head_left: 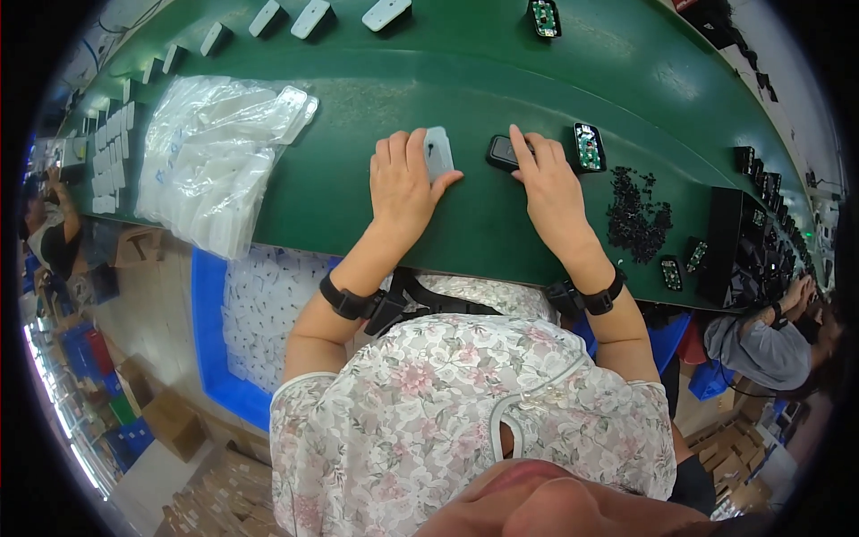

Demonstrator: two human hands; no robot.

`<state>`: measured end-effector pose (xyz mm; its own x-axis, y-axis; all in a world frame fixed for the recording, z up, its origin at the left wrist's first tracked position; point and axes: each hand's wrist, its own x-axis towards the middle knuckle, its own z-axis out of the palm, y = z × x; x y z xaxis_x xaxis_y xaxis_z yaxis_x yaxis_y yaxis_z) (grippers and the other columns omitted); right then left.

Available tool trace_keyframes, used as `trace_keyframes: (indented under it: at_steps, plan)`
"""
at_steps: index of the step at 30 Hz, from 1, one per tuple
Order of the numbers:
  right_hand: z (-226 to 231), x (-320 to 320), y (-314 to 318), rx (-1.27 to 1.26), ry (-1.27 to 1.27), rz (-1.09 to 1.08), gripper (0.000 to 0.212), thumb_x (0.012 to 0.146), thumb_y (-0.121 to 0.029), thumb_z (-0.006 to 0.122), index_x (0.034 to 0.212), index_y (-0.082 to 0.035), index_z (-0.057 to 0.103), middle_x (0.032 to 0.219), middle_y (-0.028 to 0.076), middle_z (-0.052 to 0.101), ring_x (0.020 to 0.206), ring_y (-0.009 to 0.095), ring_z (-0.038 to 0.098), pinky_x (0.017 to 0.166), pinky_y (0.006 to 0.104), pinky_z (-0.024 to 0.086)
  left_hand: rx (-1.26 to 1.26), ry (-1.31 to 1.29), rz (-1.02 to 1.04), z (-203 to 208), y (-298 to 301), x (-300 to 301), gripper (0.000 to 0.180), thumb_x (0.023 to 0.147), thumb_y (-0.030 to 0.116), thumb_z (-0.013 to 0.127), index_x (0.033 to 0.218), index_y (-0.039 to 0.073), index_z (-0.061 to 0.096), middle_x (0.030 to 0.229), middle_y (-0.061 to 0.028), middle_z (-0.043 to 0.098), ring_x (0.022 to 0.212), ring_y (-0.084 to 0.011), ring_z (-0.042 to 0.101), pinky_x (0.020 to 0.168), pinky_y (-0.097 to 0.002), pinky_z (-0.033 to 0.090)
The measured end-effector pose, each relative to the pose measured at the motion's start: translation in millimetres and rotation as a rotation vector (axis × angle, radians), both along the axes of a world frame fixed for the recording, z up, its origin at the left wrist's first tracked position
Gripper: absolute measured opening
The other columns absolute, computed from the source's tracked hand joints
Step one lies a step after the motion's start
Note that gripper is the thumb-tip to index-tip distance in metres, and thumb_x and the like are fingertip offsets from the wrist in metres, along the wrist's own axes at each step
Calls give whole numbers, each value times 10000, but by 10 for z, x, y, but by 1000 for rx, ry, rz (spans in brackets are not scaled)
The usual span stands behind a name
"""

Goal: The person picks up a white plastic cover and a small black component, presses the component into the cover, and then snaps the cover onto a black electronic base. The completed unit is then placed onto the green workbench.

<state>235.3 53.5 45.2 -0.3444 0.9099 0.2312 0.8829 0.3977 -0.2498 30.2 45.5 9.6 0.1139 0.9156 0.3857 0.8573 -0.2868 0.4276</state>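
My left hand [400,183] is closed on a pale, translucent plastic cover [438,150] with a small dark mark, its thumb along the near edge. Across from it, my right hand [550,183] holds a small black plastic case [502,152] by its right side, the index finger stretched over it. Part of the case is hidden under the fingers. Just right of that hand lies an open black housing [588,149] with a green circuit board inside. A heap of small black parts [638,215] is spread nearby.
On the green table [340,197], a clear bag of white covers [210,152] lies left. White-topped pieces [313,18] line the far side. A black box [723,237] stands right. Below the edge sits a blue bin [210,331] of white pieces. Other people work at both ends.
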Motion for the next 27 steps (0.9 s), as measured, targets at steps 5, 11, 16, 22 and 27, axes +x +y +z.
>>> trace_keyframes:
  at_steps: [5,11,16,22,27]
  plan:
    - [128,42,57,-15,134,127,472,748,-13,663,1200,-30,530,1081,132,572,1001,303,546,837,359,471,-2,-131,-234,-46,141,-164,498,728,71,686,1188,48,497,1112,-110,551,1041,-295,497,835,-395,419]
    - [129,-241,196,-13,236,238,362,742,-76,675,1092,-50,585,1065,80,614,976,273,570,829,359,478,-44,-415,-294,-28,162,-256,489,736,-66,599,1204,63,545,1151,-105,583,1094,-286,525,911,-381,425]
    - [94,-351,300,-62,183,333,366,727,-71,676,1083,-62,592,1068,63,615,975,256,568,820,351,485,-75,-472,-341,-18,137,-307,516,737,-122,530,1214,70,570,1253,-92,563,1159,-282,521,966,-379,419]
    - [120,-332,379,-111,154,361,375,721,-60,675,1086,-64,591,1062,59,614,969,248,569,811,350,488,-58,-272,-357,-77,122,-310,471,790,-67,451,1216,89,579,1286,-37,556,1175,-257,521,945,-365,411]
    - [57,-365,305,-78,153,338,381,721,-52,672,1094,-65,594,1061,64,614,961,251,572,803,353,489,-53,-87,-322,-17,64,-278,470,809,-41,440,1237,107,567,1305,-22,543,1179,-233,523,927,-354,414]
